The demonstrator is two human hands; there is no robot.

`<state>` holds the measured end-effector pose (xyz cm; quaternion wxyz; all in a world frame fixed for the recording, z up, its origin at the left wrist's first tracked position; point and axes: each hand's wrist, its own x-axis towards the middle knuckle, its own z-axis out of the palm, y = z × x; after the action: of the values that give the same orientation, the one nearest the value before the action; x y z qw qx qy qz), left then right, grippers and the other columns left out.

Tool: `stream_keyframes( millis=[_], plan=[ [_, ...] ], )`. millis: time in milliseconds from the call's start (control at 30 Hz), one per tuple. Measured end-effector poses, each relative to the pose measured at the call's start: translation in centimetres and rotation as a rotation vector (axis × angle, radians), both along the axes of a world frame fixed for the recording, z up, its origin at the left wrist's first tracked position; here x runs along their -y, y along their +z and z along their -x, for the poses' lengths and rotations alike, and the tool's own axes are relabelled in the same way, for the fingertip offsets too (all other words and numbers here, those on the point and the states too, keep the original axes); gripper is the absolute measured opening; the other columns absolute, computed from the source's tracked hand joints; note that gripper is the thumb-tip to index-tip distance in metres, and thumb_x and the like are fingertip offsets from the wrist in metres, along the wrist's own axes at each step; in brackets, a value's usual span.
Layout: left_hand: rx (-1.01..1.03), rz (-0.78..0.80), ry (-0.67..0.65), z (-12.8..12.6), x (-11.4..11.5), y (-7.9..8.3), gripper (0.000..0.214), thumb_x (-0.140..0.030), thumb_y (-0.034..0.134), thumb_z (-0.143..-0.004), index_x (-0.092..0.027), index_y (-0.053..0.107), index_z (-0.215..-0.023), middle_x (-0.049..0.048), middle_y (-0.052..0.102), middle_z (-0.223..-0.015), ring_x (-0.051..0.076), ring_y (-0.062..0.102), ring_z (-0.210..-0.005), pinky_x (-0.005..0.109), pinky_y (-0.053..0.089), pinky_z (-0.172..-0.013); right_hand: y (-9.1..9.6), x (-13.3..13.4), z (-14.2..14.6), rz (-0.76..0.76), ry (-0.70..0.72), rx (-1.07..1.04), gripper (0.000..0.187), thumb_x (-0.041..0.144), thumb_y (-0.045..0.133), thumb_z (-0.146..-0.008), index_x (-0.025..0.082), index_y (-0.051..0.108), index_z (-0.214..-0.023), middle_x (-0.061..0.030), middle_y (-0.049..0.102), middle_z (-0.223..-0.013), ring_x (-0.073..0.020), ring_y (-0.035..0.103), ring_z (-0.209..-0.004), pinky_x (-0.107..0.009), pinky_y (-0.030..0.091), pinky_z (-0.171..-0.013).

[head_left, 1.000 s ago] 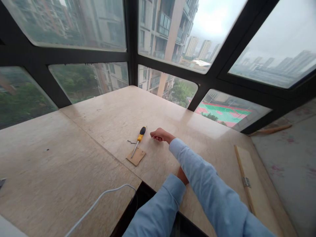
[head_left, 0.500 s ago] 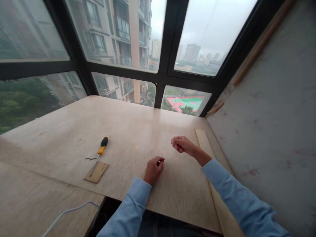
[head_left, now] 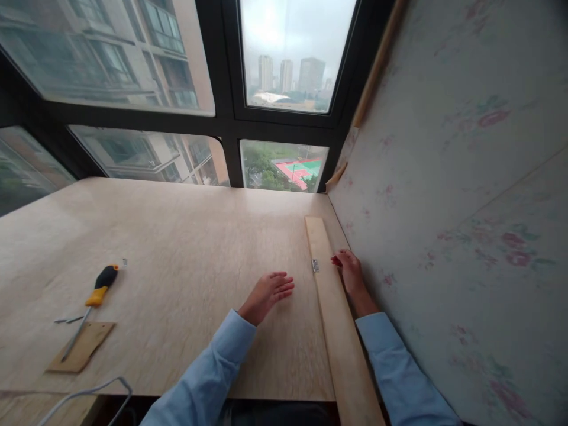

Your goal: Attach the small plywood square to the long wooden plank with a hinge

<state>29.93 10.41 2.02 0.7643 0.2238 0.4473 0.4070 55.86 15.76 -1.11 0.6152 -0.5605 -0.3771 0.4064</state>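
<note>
One left hand: is holding fingers slightly apart.
Right hand: is showing bent fingers, grip unclear.
Wooden board: is lying along the table's right edge; a nudge could be sliding it.

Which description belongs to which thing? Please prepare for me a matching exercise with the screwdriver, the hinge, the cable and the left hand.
Things:
1. screwdriver
2. hinge
3. cable
4. left hand

Descriptions:
A. stretched open
B. whitish, near the picture's lower left corner
C. at the left edge of the long board
D. yellow and black, tip over the brown plate

Pairs: 1-D, 2-C, 3-B, 4-A
</note>
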Motion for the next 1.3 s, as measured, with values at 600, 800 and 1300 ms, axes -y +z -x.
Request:
stream_keyframes(
  millis=[600, 800, 1300],
  plan=[
    [-0.021, 0.048, -0.034, -8.0, -0.2, 0.4, 0.029, -0.024, 0.077, -0.062, -0.017, 0.052, -0.075, 0.0032, 0.061, -0.081, 0.014, 0.06, -0.071, 0.028, 0.045, -0.07, -1.8, 0.1, 1.5, -0.062, -0.223, -0.417, 0.019, 0.032, 0.072, -0.063, 0.021, 0.056, -0.065, 0.0052, 0.06, -0.059, -0.0093, 0.053, -0.053, -0.023, 0.044, -0.054],
    [-0.183, -0.024, -0.128, -7.1, -0.6, -0.3, 0.02, -0.023, 0.07, -0.068, -0.016, 0.056, -0.08, 0.0052, 0.064, -0.084, 0.013, 0.061, -0.073, 0.025, 0.043, -0.065, -2.1, 1.0, 1.9, -0.033, -0.251, -0.518, 0.021, 0.031, 0.071, -0.068, 0.022, 0.052, -0.065, 0.0062, 0.057, -0.056, -0.0098, 0.053, -0.052, -0.023, 0.047, -0.053],
    [-0.349, -0.121, -0.291, -7.1, -3.0, -1.2, 0.033, -0.048, 0.064, -0.086, -0.015, 0.06, -0.085, 0.0002, 0.055, -0.067, 0.011, 0.054, -0.05, 0.026, 0.047, -0.052, -0.8, 2.1, 2.6, 0.043, -0.228, -0.621, 0.014, 0.023, 0.069, -0.065, 0.021, 0.055, -0.064, 0.0066, 0.058, -0.056, -0.0074, 0.052, -0.05, -0.021, 0.048, -0.054]
  ],
)
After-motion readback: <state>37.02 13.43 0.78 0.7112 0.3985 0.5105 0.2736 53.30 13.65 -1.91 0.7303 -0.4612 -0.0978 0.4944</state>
